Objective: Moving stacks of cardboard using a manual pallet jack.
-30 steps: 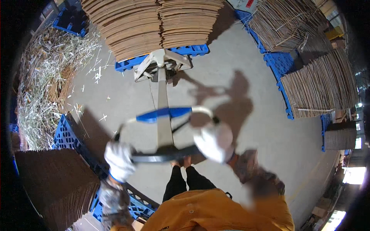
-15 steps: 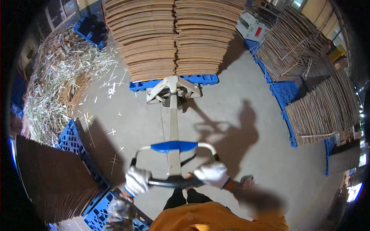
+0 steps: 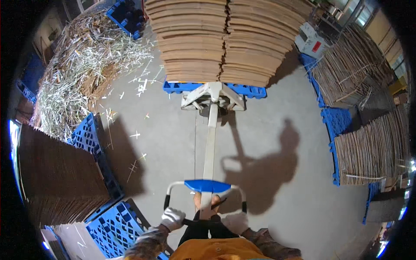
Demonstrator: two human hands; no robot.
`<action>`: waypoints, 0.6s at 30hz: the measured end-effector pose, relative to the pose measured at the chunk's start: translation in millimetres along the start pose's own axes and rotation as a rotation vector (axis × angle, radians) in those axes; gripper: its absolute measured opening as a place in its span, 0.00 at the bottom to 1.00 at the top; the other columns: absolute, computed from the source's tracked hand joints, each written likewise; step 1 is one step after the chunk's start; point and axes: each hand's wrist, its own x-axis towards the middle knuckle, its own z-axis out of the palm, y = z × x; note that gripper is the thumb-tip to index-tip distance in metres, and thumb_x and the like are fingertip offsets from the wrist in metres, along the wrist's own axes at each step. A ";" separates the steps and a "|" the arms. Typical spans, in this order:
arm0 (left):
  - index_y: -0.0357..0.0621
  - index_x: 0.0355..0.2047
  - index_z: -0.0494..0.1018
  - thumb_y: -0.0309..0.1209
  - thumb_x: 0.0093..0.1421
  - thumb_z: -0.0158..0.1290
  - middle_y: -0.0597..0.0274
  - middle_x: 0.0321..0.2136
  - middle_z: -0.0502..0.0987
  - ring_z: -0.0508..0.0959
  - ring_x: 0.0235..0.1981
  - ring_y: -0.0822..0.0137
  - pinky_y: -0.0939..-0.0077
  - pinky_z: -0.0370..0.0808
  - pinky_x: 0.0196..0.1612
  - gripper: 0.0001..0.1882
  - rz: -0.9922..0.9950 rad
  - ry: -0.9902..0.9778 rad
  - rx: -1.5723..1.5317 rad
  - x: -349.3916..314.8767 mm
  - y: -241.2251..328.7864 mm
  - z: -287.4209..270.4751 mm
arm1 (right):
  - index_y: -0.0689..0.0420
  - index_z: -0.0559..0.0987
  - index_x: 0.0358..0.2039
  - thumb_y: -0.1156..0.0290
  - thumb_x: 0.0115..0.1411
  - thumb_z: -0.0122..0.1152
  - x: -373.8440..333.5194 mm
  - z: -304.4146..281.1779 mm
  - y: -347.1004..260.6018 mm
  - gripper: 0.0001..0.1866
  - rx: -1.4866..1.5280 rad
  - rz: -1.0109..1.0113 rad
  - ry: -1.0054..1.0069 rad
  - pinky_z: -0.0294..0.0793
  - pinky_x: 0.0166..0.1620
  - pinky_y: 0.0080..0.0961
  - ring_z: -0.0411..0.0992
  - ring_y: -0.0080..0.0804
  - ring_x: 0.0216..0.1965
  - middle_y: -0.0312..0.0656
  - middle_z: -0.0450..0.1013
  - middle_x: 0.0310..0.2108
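Both my hands wear white gloves and are wrapped round the handle of a pallet jack (image 3: 209, 149). My left hand (image 3: 173, 219) closes on the left end of the dark crossbar, and my right hand (image 3: 236, 223) on its right end, close to my waist. A blue cover (image 3: 207, 186) sits across the top of the handle loop. At the far end, the jack's pale body (image 3: 213, 92) meets a blue pallet (image 3: 255, 92). Two tall, side-by-side stacks of flat brown cardboard (image 3: 190, 47) rest on that pallet. The forks are hidden beneath the load.
On the left lies a heap of shredded strips (image 3: 65, 86), with a dark cardboard stack (image 3: 60, 177) and an upright blue pallet (image 3: 89, 136) nearer me. A flat blue pallet (image 3: 115, 229) is at lower left. Cardboard stacks (image 3: 377, 143) on blue pallets line the right.
The handle and both hands have come closer to my body. The loaded jack and the surroundings have shifted toward the right in view, with my grip kept.
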 end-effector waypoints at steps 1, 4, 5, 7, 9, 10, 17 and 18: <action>0.52 0.22 0.75 0.40 0.48 0.54 0.62 0.21 0.78 0.79 0.23 0.57 0.59 0.73 0.31 0.08 -0.042 -0.174 -0.087 -1.8 -0.3 28.2 | 0.54 0.75 0.18 0.52 0.60 0.48 -2.2 32.9 4.7 0.22 -0.064 0.090 -0.174 0.68 0.25 0.42 0.72 0.41 0.19 0.43 0.71 0.16; 0.54 0.26 0.77 0.40 0.49 0.52 0.60 0.22 0.79 0.80 0.26 0.55 0.57 0.74 0.33 0.08 0.014 -0.345 -0.073 -9.8 2.3 24.7 | 0.49 0.77 0.23 0.54 0.60 0.47 -17.0 49.9 0.7 0.17 -0.250 0.054 -0.256 0.71 0.25 0.42 0.74 0.38 0.22 0.39 0.73 0.19; 0.54 0.25 0.76 0.40 0.48 0.53 0.61 0.22 0.78 0.80 0.25 0.55 0.58 0.74 0.30 0.08 0.018 -0.332 -0.052 -13.7 1.5 4.8 | 0.48 0.76 0.25 0.57 0.61 0.47 -23.2 39.3 -9.0 0.13 -0.363 -0.090 -0.170 0.71 0.22 0.39 0.74 0.36 0.21 0.37 0.73 0.19; 0.53 0.21 0.73 0.40 0.42 0.54 0.62 0.17 0.75 0.78 0.21 0.56 0.60 0.72 0.24 0.08 0.048 -0.004 -0.011 -21.1 -6.6 -40.4 | 0.47 0.74 0.27 0.63 0.59 0.49 -14.5 -24.8 -23.1 0.07 -0.398 -0.244 -0.075 0.68 0.16 0.33 0.73 0.34 0.18 0.36 0.71 0.18; 0.53 0.17 0.69 0.41 0.38 0.55 0.63 0.13 0.70 0.74 0.17 0.58 0.62 0.71 0.24 0.10 0.146 0.347 -0.017 -23.3 -7.2 -117.2 | 0.46 0.71 0.24 0.65 0.55 0.51 -2.7 -107.1 -52.0 0.04 -0.460 -0.321 0.177 0.64 0.12 0.33 0.69 0.33 0.14 0.35 0.66 0.16; 0.53 0.16 0.67 0.41 0.38 0.55 0.63 0.12 0.68 0.73 0.16 0.57 0.62 0.71 0.26 0.10 0.116 0.369 0.055 -14.6 -11.3 -150.2 | 0.45 0.74 0.25 0.61 0.56 0.56 11.1 -151.8 -66.6 0.06 -0.505 -0.412 0.454 0.62 0.11 0.31 0.65 0.31 0.10 0.35 0.64 0.13; 0.52 0.20 0.69 0.44 0.36 0.58 0.62 0.18 0.68 0.69 0.20 0.56 0.62 0.63 0.26 0.15 0.142 0.747 0.088 68.1 -47.3 -240.6 | 0.50 0.79 0.34 0.66 0.56 0.58 82.4 -220.3 -8.5 0.06 -0.647 -0.221 0.679 0.64 0.19 0.38 0.70 0.39 0.18 0.38 0.70 0.23; 0.52 0.18 0.67 0.42 0.34 0.57 0.63 0.15 0.66 0.67 0.18 0.57 0.63 0.62 0.24 0.14 0.148 0.769 0.220 63.1 -46.6 -219.8 | 0.49 0.78 0.28 0.66 0.54 0.59 78.5 -218.0 -32.2 0.03 -0.656 -0.183 0.533 0.59 0.17 0.37 0.68 0.37 0.16 0.39 0.69 0.20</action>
